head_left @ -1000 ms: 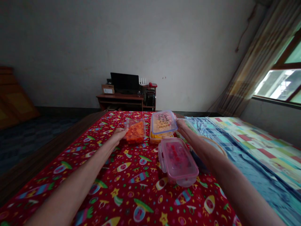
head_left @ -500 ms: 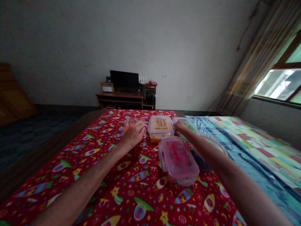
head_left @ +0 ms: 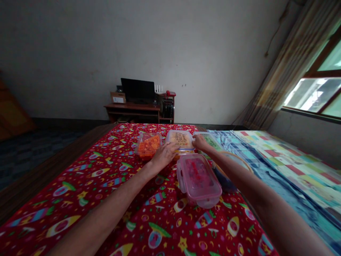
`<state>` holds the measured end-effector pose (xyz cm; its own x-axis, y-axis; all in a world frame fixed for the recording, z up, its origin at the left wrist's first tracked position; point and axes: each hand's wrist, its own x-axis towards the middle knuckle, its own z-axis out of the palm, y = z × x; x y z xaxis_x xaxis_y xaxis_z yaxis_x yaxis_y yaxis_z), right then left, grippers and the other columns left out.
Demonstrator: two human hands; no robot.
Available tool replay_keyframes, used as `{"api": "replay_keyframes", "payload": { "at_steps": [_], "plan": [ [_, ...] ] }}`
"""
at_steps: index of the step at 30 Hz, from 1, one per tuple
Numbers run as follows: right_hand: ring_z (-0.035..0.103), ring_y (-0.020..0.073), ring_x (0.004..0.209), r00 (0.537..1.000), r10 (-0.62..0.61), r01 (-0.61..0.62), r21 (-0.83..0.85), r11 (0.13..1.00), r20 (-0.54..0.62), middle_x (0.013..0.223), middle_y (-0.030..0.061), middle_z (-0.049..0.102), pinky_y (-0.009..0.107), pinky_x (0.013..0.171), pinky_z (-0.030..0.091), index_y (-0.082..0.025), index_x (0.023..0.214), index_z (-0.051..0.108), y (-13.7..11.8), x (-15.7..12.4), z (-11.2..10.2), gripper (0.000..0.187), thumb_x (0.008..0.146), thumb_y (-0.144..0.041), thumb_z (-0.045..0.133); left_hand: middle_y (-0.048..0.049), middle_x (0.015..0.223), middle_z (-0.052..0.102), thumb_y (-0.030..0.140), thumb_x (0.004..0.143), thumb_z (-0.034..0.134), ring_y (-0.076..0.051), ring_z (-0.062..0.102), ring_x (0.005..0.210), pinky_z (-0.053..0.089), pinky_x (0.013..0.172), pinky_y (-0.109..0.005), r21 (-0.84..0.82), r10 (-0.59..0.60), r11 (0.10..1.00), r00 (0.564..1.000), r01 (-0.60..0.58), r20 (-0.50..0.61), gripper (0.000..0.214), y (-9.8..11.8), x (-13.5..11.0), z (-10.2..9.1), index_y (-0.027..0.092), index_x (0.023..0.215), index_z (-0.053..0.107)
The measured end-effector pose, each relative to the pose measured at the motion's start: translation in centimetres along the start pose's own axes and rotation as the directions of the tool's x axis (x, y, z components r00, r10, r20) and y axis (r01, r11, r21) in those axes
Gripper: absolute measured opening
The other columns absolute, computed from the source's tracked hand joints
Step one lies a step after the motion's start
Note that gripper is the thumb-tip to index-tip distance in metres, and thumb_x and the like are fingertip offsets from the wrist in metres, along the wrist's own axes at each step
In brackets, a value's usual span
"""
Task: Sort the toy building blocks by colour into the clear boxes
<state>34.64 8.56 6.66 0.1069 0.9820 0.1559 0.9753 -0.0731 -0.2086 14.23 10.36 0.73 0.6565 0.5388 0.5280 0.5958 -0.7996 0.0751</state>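
Observation:
My left hand [head_left: 165, 155] reaches over the left front edge of a clear plastic food container [head_left: 180, 140], its fingers stretched out toward the lid. The lid has dark handwriting on it, and yellow contents show below. At the lid's right edge, my right hand [head_left: 200, 143] has its fingers curled closed against the rim. To the left is a clear box of orange pieces [head_left: 149, 145]. A pink-lidded container [head_left: 199, 177] with red writing lies in front. Partly behind my right hand and forearm are a green-toned container [head_left: 213, 141] and a dark round-rimmed container [head_left: 225, 181].
A red patterned cloth [head_left: 119, 220] covers the surface under the containers. Blue and patchwork bedding [head_left: 287, 156] lies to the right. Against the far wall stands a desk [head_left: 133, 108] with a monitor [head_left: 137, 90], a cardboard box [head_left: 118, 97] and a red telephone [head_left: 170, 94].
My left hand has moved right, from beside the box of orange pieces to the left front of the handwritten-lid container, uncovering the orange pieces. My right hand stays at the lid's right edge.

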Motion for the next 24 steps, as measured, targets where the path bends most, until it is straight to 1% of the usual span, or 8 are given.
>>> {"api": "replay_keyframes", "payload": {
  "at_steps": [4, 7, 9, 14, 15, 17, 20, 24],
  "plan": [
    [0.063, 0.0243, 0.098, 0.994, -0.11, 0.109, -0.128, 0.986, -0.002, 0.108, 0.017, 0.066, 0.03, 0.078, 0.045, -0.012, 0.113, 0.061, -0.4, -2.5, -0.2, 0.03, 0.09, -0.016, 0.042, -0.0102, 0.121, 0.064, 0.016, 0.088, 0.053, -0.022, 0.058, 0.112, 0.048, 0.098, -0.038, -0.059, 0.024, 0.998, 1.0, -0.024, 0.0, 0.031, -0.3, -0.2, 0.6, 0.016, 0.118, 0.062],
    [0.065, 0.0236, 0.085, 0.976, -0.213, 0.219, -0.267, 0.938, 0.053, 0.095, 0.0165, 0.069, 0.029, 0.069, 0.044, -0.013, 0.102, 0.065, -0.2, -4.8, -0.4, 0.028, 0.091, -0.019, 0.04, -0.009, 0.119, 0.065, 0.015, 0.086, 0.056, -0.022, 0.058, 0.112, 0.048, 0.099, -0.039, -0.092, 0.025, 0.995, 1.0, -0.027, -0.017, 0.034, -0.5, -0.3, 1.0, 0.019, 0.119, 0.061],
    [0.065, 0.0221, 0.084, 0.955, -0.288, 0.298, -0.277, 0.914, 0.078, 0.093, 0.0158, 0.068, 0.029, 0.069, 0.045, -0.013, 0.1, 0.064, 0.4, -6.1, -0.2, 0.027, 0.093, -0.02, 0.039, -0.0092, 0.12, 0.065, 0.014, 0.085, 0.057, -0.023, 0.057, 0.113, 0.047, 0.1, -0.04, -0.091, 0.013, 0.996, 1.0, -0.013, -0.007, 0.035, -0.5, -0.2, 1.2, 0.019, 0.12, 0.061],
    [0.059, 0.0244, 0.105, 0.805, -0.588, 0.589, -0.237, 0.772, 0.086, 0.117, 0.0189, 0.061, 0.036, 0.089, 0.046, -0.012, 0.107, 0.059, 2.6, -7.5, 2.0, 0.024, 0.091, -0.019, 0.043, -0.0111, 0.125, 0.063, 0.02, 0.089, 0.054, -0.024, 0.056, 0.115, 0.044, 0.102, -0.04, -0.069, -0.012, 0.997, 0.999, 0.015, 0.039, 0.033, -0.1, -0.1, 0.8, 0.017, 0.121, 0.061],
    [0.057, 0.0254, 0.109, 0.796, -0.602, 0.598, -0.237, 0.766, 0.065, 0.12, 0.0194, 0.06, 0.038, 0.092, 0.045, -0.012, 0.109, 0.058, 2.8, -7.4, 2.5, 0.024, 0.09, -0.018, 0.044, -0.0115, 0.125, 0.062, 0.022, 0.09, 0.053, -0.024, 0.055, 0.116, 0.044, 0.101, -0.039, -0.058, -0.017, 0.998, 0.999, 0.019, 0.048, 0.033, 0.0, -0.1, 0.7, 0.017, 0.121, 0.061],
    [0.056, 0.0262, 0.111, 0.814, -0.581, 0.57, -0.224, 0.79, 0.019, 0.119, 0.0198, 0.06, 0.04, 0.094, 0.045, -0.012, 0.112, 0.056, 2.9, -7.3, 3.2, 0.026, 0.091, -0.02, 0.042, -0.012, 0.127, 0.061, 0.024, 0.092, 0.051, -0.025, 0.054, 0.117, 0.044, 0.101, -0.037, -0.036, -0.022, 0.999, 0.997, 0.024, 0.07, 0.034, 0.3, -0.2, 0.3, 0.018, 0.123, 0.06],
    [0.058, 0.0231, 0.103, 0.842, -0.538, 0.533, -0.193, 0.824, 0.029, 0.107, 0.0166, 0.063, 0.038, 0.093, 0.046, -0.012, 0.109, 0.056, 2.6, -7.3, 3.4, 0.026, 0.093, -0.025, 0.039, -0.0118, 0.13, 0.058, 0.026, 0.094, 0.047, -0.024, 0.053, 0.119, 0.043, 0.102, -0.035, -0.004, -0.027, 1.0, 0.994, 0.028, 0.102, 0.035, 0.6, -0.2, -0.1, 0.018, 0.126, 0.057],
    [0.058, 0.0209, 0.1, 0.826, -0.562, 0.561, -0.162, 0.812, 0.044, 0.104, 0.0147, 0.062, 0.035, 0.096, 0.044, -0.013, 0.105, 0.056, 2.4, -8.0, 2.7, 0.023, 0.092, -0.022, 0.04, -0.01, 0.131, 0.058, 0.025, 0.096, 0.041, -0.022, 0.051, 0.121, 0.042, 0.101, -0.033, 0.056, -0.018, 0.998, 0.993, 0.012, 0.121, 0.035, 0.7, -0.2, -0.2, 0.02, 0.128, 0.054]
  ]
}}
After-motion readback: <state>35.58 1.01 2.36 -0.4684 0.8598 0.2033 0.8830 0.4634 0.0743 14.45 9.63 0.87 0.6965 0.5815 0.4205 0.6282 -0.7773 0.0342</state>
